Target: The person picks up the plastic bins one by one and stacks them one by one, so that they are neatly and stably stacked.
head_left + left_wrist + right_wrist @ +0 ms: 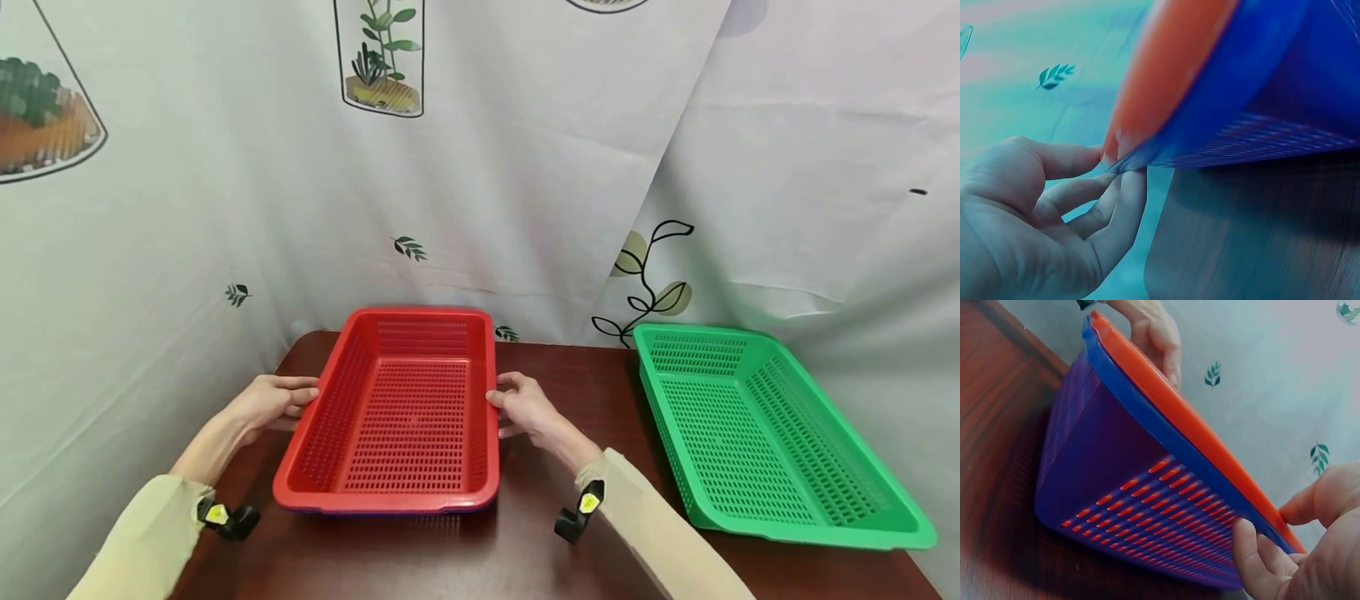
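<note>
A red perforated basket sits nested inside a blue basket, whose edge peeps out under the red rim. My left hand pinches the stack's left rim, thumb on the red edge and fingers under the blue one. My right hand grips the right rim the same way, seen close in the right wrist view. The left hand shows at the far rim there. Whether the stack touches the table I cannot tell.
A green perforated basket lies on the dark wooden table to the right, a hand's width from my right arm. A white printed curtain hangs close behind and to the left. Small cameras sit on both wrists.
</note>
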`<action>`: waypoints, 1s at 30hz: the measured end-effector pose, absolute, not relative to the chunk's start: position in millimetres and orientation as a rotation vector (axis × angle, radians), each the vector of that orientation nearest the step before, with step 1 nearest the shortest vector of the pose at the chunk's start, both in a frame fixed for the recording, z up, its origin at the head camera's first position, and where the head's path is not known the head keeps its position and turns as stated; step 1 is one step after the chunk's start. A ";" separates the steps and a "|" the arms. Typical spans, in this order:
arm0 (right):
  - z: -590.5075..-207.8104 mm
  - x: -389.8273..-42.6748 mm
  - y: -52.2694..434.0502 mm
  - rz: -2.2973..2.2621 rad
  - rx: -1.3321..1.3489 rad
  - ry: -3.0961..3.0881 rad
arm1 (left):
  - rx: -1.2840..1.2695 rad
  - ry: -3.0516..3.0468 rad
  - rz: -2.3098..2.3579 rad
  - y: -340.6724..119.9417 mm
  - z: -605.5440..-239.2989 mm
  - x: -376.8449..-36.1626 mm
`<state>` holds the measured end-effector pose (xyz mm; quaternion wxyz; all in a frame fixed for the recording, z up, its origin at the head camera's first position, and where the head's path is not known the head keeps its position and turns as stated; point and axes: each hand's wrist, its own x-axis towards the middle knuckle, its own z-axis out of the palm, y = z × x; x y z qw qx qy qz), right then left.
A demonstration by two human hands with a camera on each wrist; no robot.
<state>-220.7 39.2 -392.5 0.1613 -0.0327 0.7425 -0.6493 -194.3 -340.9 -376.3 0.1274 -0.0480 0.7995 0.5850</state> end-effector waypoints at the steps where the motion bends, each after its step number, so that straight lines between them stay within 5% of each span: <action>1: -392.3 -220.9 42.9 -1.847 -0.092 2.122 | -0.139 2.325 1.708 -337.8 -376.6 -194.6; 30: -391.4 -223.8 125.7 -1.793 0.010 2.172 | -0.081 2.161 1.836 -262.9 -387.4 -209.5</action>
